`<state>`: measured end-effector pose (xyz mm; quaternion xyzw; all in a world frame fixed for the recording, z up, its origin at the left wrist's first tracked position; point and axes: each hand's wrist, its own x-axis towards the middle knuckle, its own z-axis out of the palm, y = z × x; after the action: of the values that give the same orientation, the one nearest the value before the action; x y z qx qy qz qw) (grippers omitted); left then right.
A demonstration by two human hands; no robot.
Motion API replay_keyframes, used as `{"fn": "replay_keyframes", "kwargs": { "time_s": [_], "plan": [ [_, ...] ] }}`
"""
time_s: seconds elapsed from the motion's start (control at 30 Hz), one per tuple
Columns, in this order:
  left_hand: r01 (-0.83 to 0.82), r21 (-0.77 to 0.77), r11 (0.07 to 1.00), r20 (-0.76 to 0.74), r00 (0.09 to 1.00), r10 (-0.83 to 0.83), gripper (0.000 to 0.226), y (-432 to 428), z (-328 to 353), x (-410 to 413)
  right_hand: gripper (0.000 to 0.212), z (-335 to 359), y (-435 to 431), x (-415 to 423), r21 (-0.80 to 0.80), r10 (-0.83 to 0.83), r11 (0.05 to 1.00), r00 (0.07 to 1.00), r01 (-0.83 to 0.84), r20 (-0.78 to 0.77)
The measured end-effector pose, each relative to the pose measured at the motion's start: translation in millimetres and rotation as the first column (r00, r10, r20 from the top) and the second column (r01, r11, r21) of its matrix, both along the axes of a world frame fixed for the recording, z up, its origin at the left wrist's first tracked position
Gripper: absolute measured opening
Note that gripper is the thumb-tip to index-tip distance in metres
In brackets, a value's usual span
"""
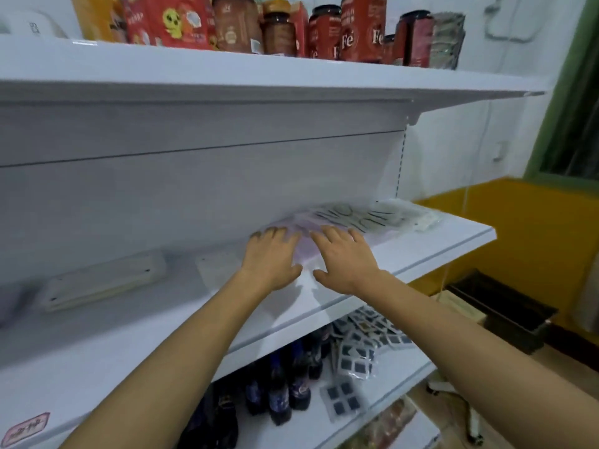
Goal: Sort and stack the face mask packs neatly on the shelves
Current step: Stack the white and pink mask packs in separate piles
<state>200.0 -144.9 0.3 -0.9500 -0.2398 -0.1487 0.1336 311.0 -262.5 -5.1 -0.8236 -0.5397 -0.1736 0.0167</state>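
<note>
— Lilac plastic film is what we have under our palms: the face mask packs [311, 236] lie flat on the middle shelf [431, 251], towards its right half, with a second clear pack [382, 213] of black-looped masks just behind them, overlapping.

— And our hands?

— Both flat, fingers straight and spread. Our left hand [271, 259] presses on the near left part of the lilac pack, our right hand [345, 259] on its near right part. Neither grips anything; they rest on top, side by side.

— How do we expect these to handle?

— Light and floppy, we judge. Thin film over soft masks will sag if lifted by one corner, and the glossy wrap looks slippery, so packs may slide over each other and over the smooth white shelf.

— So where do we take hold?

— At the two short edges, both hands together, or we push with flat palms to square the stack against the back panel [194, 189]. A pale flat box [103, 280] lies well apart to the left.
</note>
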Motion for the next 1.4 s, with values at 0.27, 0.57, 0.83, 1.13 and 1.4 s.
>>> {"fn": "replay_keyframes", "kwargs": {
  "time_s": [0.27, 0.57, 0.83, 1.13, 1.4],
  "plan": [
    [-0.196, -0.019, 0.980, -0.045, 0.980, 0.195, 0.070, 1, 0, 20, 0.069, -9, 11, 63, 0.003, 0.112, 0.994, 0.993, -0.112, -0.031],
    [-0.313, -0.183, 0.932, -0.048, 0.950, 0.310, 0.075, 51, -18, 28, 0.066, -29, 60, 95, -0.011, 0.177, 0.984, 0.982, -0.178, -0.059],
    [-0.112, -0.291, 0.950, 0.102, 0.984, 0.147, 0.068, 63, -23, 110, 0.062, -23, 77, 150, 0.186, 0.115, 0.979, 0.981, -0.085, -0.156],
    [0.115, -0.269, 0.956, 0.209, 0.976, -0.059, 0.046, 48, -23, 191, 0.054, -28, 38, 232, 0.246, -0.068, 0.956, 0.934, 0.162, -0.350],
    [0.007, -0.104, 0.995, 0.129, 0.992, 0.007, 0.028, 52, -24, 231, 0.042, -14, 24, 325, 0.291, -0.121, 0.897, 0.816, 0.334, -0.565]
  ]
}}
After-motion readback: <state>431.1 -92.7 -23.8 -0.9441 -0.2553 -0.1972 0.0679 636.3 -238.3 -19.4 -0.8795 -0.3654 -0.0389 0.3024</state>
